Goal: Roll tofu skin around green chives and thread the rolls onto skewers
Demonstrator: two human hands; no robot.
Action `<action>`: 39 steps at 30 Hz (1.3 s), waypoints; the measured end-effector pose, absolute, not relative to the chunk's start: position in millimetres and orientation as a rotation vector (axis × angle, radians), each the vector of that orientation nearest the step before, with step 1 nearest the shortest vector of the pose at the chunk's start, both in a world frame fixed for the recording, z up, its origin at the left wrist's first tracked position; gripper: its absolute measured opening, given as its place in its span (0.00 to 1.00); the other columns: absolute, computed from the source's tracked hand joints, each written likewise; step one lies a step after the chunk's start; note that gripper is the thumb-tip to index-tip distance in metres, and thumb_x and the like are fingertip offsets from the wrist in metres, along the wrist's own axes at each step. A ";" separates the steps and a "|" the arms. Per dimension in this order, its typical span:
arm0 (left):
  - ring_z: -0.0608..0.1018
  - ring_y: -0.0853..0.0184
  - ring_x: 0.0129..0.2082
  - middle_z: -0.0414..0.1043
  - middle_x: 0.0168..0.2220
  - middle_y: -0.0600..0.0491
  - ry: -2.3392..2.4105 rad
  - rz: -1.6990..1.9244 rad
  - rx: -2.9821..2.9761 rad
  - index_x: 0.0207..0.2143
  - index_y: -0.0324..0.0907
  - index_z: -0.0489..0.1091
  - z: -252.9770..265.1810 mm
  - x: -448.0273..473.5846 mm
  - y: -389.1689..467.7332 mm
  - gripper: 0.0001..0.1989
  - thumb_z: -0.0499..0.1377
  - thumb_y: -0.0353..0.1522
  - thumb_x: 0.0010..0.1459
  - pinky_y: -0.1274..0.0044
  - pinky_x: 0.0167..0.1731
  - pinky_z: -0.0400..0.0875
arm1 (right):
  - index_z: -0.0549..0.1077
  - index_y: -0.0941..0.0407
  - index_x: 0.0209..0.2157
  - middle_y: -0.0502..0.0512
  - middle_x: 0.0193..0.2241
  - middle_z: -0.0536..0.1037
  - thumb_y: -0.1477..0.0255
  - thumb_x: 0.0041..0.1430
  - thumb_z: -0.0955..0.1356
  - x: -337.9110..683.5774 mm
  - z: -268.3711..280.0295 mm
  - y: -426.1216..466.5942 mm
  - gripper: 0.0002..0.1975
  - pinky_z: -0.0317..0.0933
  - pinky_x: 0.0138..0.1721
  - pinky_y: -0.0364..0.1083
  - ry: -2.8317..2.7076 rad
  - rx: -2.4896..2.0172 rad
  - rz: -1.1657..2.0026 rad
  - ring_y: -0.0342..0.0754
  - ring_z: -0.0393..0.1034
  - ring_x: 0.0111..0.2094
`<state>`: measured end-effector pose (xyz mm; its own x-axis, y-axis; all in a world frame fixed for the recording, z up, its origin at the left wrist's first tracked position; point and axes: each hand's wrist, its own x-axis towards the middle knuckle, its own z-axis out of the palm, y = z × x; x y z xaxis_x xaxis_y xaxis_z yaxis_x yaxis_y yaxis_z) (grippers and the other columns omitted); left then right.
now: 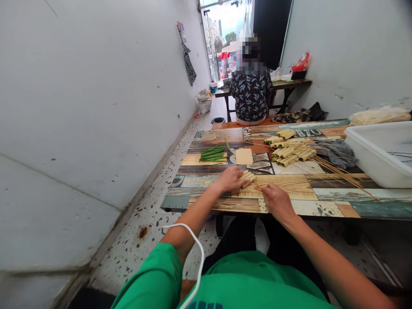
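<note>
Rolls (247, 176), pale tofu-skin type, sit near the table's (302, 189) front edge, left of mid, w/ the left hand (231, 179) pressed over them, fingers curled on the rolls. Right hand (277, 201) lies just beside, fingers together, pinching a thin skewer (257, 184) whose tip meets the rolls. White tub (380, 150) at right edge. Finished roll pile (291, 155) mid-table, skewer bundle (337, 171) beside it. Green stalks (212, 153) and flat sheet (244, 156) toward the far edge.

Viewpoint: worn on the head, above the table (302, 184).
Direction: aimed forward and down along the room.
Nearness: hands seen close, doorway far.
</note>
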<state>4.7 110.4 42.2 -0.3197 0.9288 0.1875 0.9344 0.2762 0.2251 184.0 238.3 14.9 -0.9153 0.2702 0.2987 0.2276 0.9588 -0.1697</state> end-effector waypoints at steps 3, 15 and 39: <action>0.75 0.56 0.41 0.74 0.39 0.43 -2.548 -0.538 -1.549 0.46 0.36 0.71 34.9 22.6 106.8 0.28 0.64 0.47 0.51 0.69 0.43 0.69 | 0.74 0.59 0.29 0.56 0.29 0.72 0.77 0.65 0.60 185.2 14.2 238.0 0.14 0.50 0.33 0.44 -2.761 -0.378 0.162 0.45 0.63 0.32; 0.75 0.58 0.45 0.74 0.43 0.46 -2.376 -0.876 -1.348 0.45 0.41 0.67 1.8 45.3 95.1 0.16 0.62 0.38 0.57 0.67 0.47 0.71 | 0.76 0.57 0.32 0.54 0.31 0.75 0.74 0.64 0.63 195.6 23.6 248.6 0.11 0.57 0.35 0.42 -2.753 -0.323 0.322 0.45 0.68 0.34; 0.74 0.58 0.43 0.72 0.41 0.46 -2.360 -0.792 -1.366 0.40 0.42 0.68 8.7 50.2 96.8 0.10 0.61 0.36 0.58 0.67 0.45 0.71 | 0.77 0.64 0.35 0.67 0.36 0.78 0.77 0.64 0.58 313.9 53.8 443.5 0.16 0.55 0.31 0.47 -2.941 -1.222 -0.450 0.55 0.74 0.38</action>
<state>50.2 96.8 8.7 -0.5024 0.6987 0.5093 0.8645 0.3954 0.3104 313.9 443.5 53.8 -0.7090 0.7042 0.0377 0.6833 0.6728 0.2838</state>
